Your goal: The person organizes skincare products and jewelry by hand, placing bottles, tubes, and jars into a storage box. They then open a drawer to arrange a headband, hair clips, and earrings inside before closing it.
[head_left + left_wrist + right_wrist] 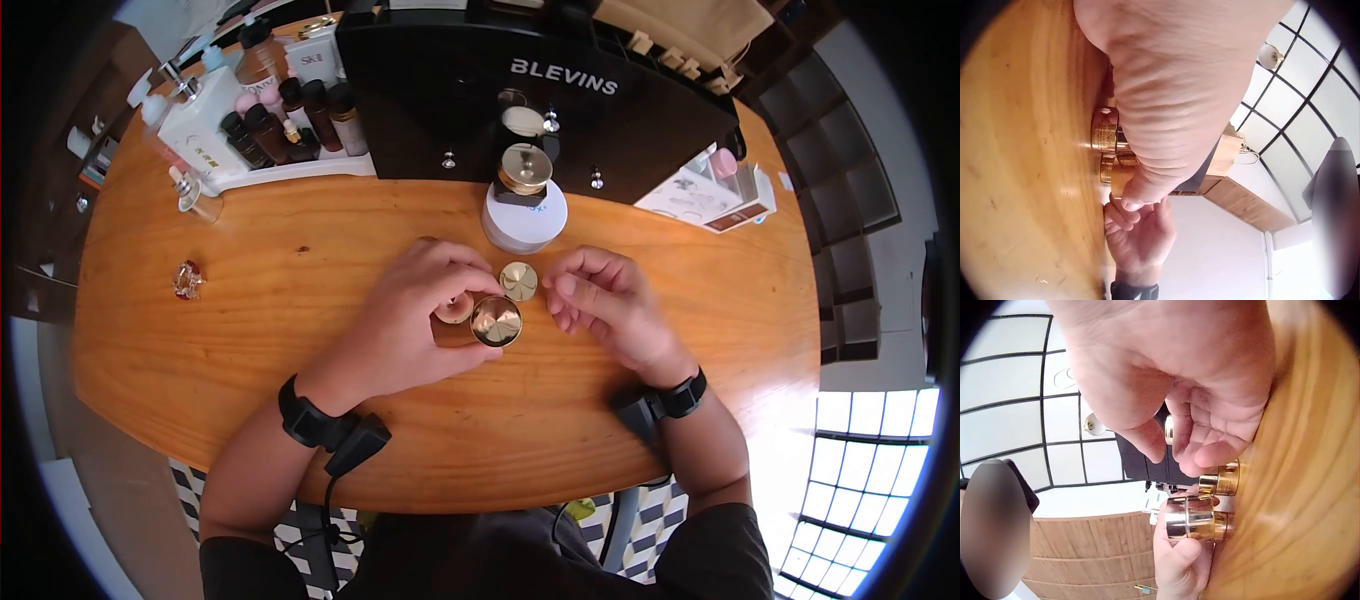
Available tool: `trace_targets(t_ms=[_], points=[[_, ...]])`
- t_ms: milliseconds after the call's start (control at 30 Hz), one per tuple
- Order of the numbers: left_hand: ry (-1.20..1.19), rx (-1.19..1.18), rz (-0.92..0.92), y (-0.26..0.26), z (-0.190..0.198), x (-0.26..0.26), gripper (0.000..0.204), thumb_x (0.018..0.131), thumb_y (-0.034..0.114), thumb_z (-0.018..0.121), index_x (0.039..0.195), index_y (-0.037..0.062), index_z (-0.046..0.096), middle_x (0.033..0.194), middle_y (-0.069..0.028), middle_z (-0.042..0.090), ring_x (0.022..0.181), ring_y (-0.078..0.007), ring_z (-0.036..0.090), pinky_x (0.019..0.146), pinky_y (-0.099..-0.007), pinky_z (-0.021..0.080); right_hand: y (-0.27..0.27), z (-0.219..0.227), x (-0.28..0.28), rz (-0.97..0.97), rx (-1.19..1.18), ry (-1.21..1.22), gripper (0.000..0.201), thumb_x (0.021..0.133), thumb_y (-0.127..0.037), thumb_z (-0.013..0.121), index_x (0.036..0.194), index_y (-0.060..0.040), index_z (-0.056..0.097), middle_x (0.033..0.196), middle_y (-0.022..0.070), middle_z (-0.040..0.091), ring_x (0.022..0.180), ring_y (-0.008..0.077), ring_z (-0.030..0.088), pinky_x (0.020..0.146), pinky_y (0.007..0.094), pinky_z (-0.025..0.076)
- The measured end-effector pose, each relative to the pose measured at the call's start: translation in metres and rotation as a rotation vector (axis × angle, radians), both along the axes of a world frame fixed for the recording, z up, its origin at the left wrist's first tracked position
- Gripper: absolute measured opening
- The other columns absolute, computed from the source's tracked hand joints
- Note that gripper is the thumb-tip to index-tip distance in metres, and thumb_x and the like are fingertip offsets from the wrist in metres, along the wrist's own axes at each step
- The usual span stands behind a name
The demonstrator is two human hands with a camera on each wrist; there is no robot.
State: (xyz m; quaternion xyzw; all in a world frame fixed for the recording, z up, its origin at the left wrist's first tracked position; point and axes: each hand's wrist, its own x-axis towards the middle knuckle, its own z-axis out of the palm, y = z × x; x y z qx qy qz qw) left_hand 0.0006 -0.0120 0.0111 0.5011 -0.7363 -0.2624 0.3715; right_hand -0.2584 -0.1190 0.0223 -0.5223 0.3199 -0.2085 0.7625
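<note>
My left hand (405,315) pinches a wide, shiny gold cylinder (497,322), thumb on the near side and index finger on the far side. A smaller gold jar with a faceted-looking top (519,281) stands just beyond it. Another round gold piece (453,306) sits under the left palm, partly hidden by the fingers. The right wrist view shows the held gold cylinder (1188,515) raised off the table, overlapping a gold base beneath. My right hand (615,310) hovers to the right of the smaller jar, fingers loosely curled around nothing.
Behind the hands, a gold-lidded jar (525,167) sits over a round white container (524,218), before a black BLEVINS box (430,100). Bottles fill a white tray (290,172) at the back left. A beaded ring (187,280) and a dropper bottle (200,203) lie left.
</note>
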Motion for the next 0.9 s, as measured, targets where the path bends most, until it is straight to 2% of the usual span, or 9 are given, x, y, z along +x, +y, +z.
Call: trace_targets(t_ms=[67, 200, 267, 300, 367, 500, 567, 800, 900], points=[[0.131, 0.013, -0.008, -0.001, 0.0017, -0.0003, 0.05, 0.073, 0.009, 0.093, 0.117, 0.008, 0.069, 0.129, -0.0096, 0.065, 0.119, -0.0264, 0.062, 0.101, -0.0381, 0.051, -0.0001, -0.0014, -0.0004, 0.002, 0.009, -0.015, 0.017, 0.104, -0.017, 0.07, 0.112, -0.001, 0.07, 0.093, 0.0041, 0.071, 0.078, 0.0099, 0.065, 0.071, 0.0245, 0.052], [0.229, 0.019, -0.053, -0.001, 0.0007, 0.0042, 0.053, 0.077, 0.003, 0.088, 0.124, 0.0063, 0.063, 0.134, -0.0125, 0.064, 0.123, -0.0237, 0.063, 0.106, -0.0365, 0.051, -0.0004, 0.0019, 0.0014, 0.013, -0.013, 0.008, 0.015, 0.104, -0.013, 0.07, 0.113, -0.0001, 0.071, 0.093, 0.0048, 0.071, 0.079, 0.0103, 0.066, 0.073, 0.0256, 0.053], [0.446, 0.101, -0.021, 0.0024, -0.0001, 0.0036, 0.055, 0.08, -0.002, 0.084, 0.128, 0.0047, 0.058, 0.135, -0.0139, 0.064, 0.126, -0.0216, 0.063, 0.109, -0.036, 0.05, -0.0004, 0.002, 0.0019, 0.012, -0.018, 0.01, 0.015, 0.104, -0.012, 0.07, 0.113, 0.0002, 0.07, 0.093, 0.0049, 0.071, 0.08, 0.0104, 0.066, 0.073, 0.0258, 0.054], [0.443, 0.1, -0.018, 0.0026, -0.0003, 0.0031, 0.055, 0.08, -0.002, 0.084, 0.128, 0.0047, 0.058, 0.135, -0.0139, 0.064, 0.126, -0.0216, 0.063, 0.109, -0.036, 0.05, -0.0001, 0.002, 0.0019, 0.013, -0.024, 0.02, 0.015, 0.104, -0.012, 0.07, 0.112, 0.0005, 0.07, 0.093, 0.005, 0.071, 0.08, 0.0106, 0.066, 0.073, 0.0261, 0.054], [0.48, 0.035, 0.057, 0.0026, -0.0005, 0.0011, 0.05, 0.082, 0.002, 0.085, 0.127, 0.0041, 0.062, 0.127, -0.0091, 0.067, 0.113, -0.0147, 0.068, 0.099, -0.03, 0.055, 0.0011, 0.0028, 0.0023, 0.014, -0.026, 0.02, 0.014, 0.104, -0.011, 0.07, 0.112, 0.0009, 0.07, 0.093, 0.0051, 0.071, 0.08, 0.0107, 0.066, 0.073, 0.0263, 0.054], [0.447, 0.013, 0.097, 0.0026, 0.0008, 0.0027, 0.05, 0.082, 0.002, 0.084, 0.127, 0.0043, 0.063, 0.127, -0.0086, 0.067, 0.113, -0.0162, 0.068, 0.099, -0.0302, 0.054, 0.0017, 0.0001, 0.0025, 0.014, -0.052, 0.022, 0.012, 0.105, -0.008, 0.068, 0.112, 0.0016, 0.07, 0.093, 0.0054, 0.072, 0.08, 0.0108, 0.066, 0.073, 0.0265, 0.055], [0.364, 0.025, 0.071, 0.0019, 0.001, 0.0055, 0.054, 0.082, -0.003, 0.081, 0.13, 0.0041, 0.056, 0.133, -0.0137, 0.065, 0.125, -0.0209, 0.063, 0.108, -0.0356, 0.051, 0.0017, 0.001, 0.0025, 0.018, -0.054, 0.023, 0.012, 0.105, -0.008, 0.068, 0.112, 0.0016, 0.07, 0.093, 0.0052, 0.072, 0.08, 0.0107, 0.066, 0.073, 0.0263, 0.055], [0.344, 0.025, 0.065, 0.0012, 0.0015, 0.0061, 0.054, 0.083, -0.003, 0.079, 0.131, 0.0035, 0.056, 0.133, -0.0131, 0.064, 0.123, -0.0203, 0.063, 0.108, -0.0346, 0.051, 0.0022, 0.0014, 0.0019, 0.025, -0.066, 0.041, 0.012, 0.105, -0.008, 0.068, 0.113, 0.0013, 0.07, 0.093, 0.0046, 0.072, 0.079, 0.0095, 0.066, 0.072, 0.0252, 0.055], [0.405, 0.08, 0.076, 0.0026, 0.0004, 0.0053, 0.054, 0.083, -0.003, 0.079, 0.131, 0.0032, 0.056, 0.133, -0.013, 0.063, 0.123, -0.0199, 0.063, 0.108, -0.0346, 0.051, 0.0017, -0.0002, 0.0016, 0.032, -0.068, 0.033, 0.013, 0.106, -0.009, 0.068, 0.113, 0.0013, 0.07, 0.094, 0.0047, 0.072, 0.079, 0.0094, 0.067, 0.072, 0.025, 0.055]])
